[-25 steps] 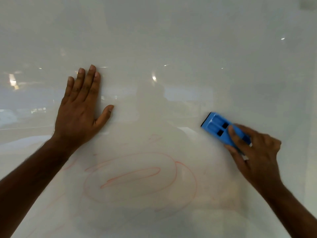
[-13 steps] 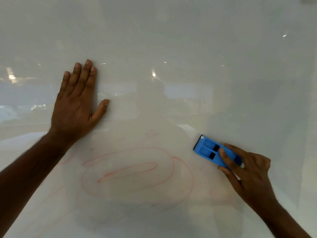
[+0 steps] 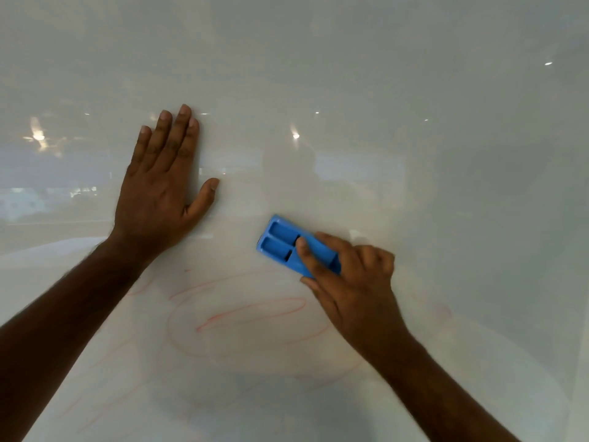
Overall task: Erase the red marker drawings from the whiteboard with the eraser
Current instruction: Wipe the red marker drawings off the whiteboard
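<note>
A: Where do we have the blue eraser (image 3: 288, 245)?

B: Flat on the whiteboard (image 3: 414, 122), mid-frame, tilted with its free end up-left. We're gripping its lower-right end with our right hand (image 3: 353, 282): index finger across the ribbed back, other fingers curled around the far edge.

A: Left hand (image 3: 159, 189)?

B: Spread flat, palm on the board, fingers straight and together, thumb out to the right. Holding nothing. It sits up-left of the eraser, apart from it.

A: Red marker drawings (image 3: 242, 317)?

B: Below the eraser and between our two forearms. Faint looping ovals plus an inner stroke, smeared and pale. More faint red lines run down toward the lower left. Eraser sits just above the top loop; we can't tell if it touches the ink.
</note>
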`<state>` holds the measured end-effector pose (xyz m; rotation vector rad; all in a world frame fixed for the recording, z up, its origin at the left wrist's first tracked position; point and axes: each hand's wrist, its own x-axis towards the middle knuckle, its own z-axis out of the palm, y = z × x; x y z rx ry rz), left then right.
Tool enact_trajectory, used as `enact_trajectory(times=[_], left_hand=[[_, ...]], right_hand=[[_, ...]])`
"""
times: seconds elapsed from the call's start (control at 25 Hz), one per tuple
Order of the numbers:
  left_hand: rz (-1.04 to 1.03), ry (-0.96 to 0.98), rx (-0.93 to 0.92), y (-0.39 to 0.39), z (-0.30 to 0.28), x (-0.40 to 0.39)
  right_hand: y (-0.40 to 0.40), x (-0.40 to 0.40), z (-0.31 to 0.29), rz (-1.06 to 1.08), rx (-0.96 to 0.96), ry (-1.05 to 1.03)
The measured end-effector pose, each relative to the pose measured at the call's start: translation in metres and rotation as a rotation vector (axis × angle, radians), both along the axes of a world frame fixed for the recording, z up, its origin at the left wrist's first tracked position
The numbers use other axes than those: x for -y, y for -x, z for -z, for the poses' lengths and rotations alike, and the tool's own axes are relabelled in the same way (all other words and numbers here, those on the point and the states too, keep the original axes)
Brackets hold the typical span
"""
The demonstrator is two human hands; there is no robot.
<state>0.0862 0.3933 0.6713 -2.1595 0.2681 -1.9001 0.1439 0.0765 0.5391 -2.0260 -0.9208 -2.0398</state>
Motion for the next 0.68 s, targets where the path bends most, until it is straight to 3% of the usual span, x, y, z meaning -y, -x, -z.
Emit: enact_trajectory(times=[0.2,0.36,0.56,0.68], left_hand=[[0.004,-0.008,-0.005,0.001,-0.001,-0.001],[0.005,-0.002,0.008,0.0,0.001,0.0],[0.006,0.002,0.005,0.001,0.0,0.0],[0.014,0.002,0.005,0.001,0.001,-0.002]], right_hand=[[-0.008,0.038,0.042,0.109,0.102,0.184],[-0.011,0.071,0.005,0.16,0.132,0.126],[-0.005,0.025,-0.039,0.062,0.026,-0.057],[-0.004,0.004,-0.01,0.085,0.077,0.057]])
